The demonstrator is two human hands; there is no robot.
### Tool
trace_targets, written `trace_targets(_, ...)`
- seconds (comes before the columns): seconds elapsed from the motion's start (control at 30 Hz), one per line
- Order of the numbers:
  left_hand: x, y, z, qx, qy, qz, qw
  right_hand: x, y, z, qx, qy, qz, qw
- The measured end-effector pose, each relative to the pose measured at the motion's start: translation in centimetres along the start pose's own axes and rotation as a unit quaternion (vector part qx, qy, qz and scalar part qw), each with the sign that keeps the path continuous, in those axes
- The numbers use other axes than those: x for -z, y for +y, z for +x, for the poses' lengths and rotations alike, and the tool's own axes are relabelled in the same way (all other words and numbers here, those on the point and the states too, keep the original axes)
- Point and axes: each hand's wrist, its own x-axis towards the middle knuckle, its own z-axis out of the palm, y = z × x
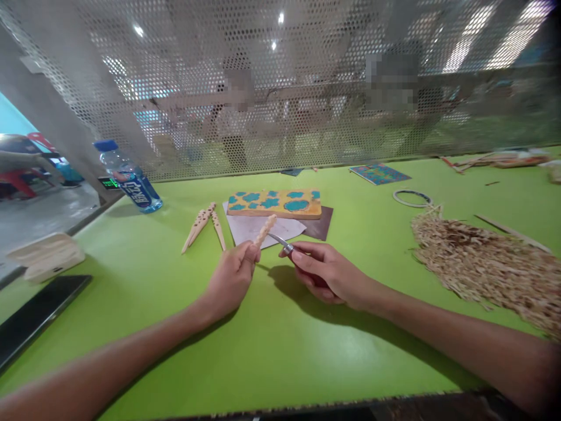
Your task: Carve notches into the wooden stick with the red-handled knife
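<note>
My left hand (234, 275) is closed around the lower end of a pale carved wooden stick (265, 230), whose notched upper part points up and away. In my right hand (326, 270) is a carving knife (287, 247), its dark red handle wrapped by my fingers. The curved blade reaches left to the stick's side; whether it touches cannot be made out. Behind the stick lies a yellow block with teal patches (274, 203), resting on white and dark sheets (322, 224). Several carved, pointed wooden sticks (202, 225) lie left of my hands.
A water bottle (131, 178) stands at the back left, with an open pale case (46, 257) and a phone (39, 316) nearer. Wood shavings (477, 263) are heaped at right beside a roll of tape (412, 199). A perforated screen (284, 128) borders the green table (280, 356).
</note>
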Motion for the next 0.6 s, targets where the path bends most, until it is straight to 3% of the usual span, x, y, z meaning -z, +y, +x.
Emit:
trace_targets(0.3,-0.1,0.1,-0.1,-0.023,0.010,0.034,0.999,0.9,-0.4,0.0,-0.090,-0.058,0.134,0.985)
trace_targets(0.4,-0.1,0.2,-0.1,-0.025,0.012,0.041,0.999,0.8,-0.6,0.0,-0.104,-0.067,0.133,0.983)
trace_targets(0.47,-0.2,0.3,-0.1,-0.026,0.017,0.051,0.998,0.4,-0.6,-0.1,-0.085,-0.041,0.066,0.993)
trace_targets(0.53,-0.2,0.5,-0.1,-0.033,0.027,0.074,0.996,-0.3,-0.6,-0.2,-0.011,0.024,-0.094,0.995)
trace_targets(0.6,-0.3,0.6,-0.2,-0.042,0.037,0.101,0.993,-1.1,-0.5,-0.5,0.083,0.102,-0.286,0.949)
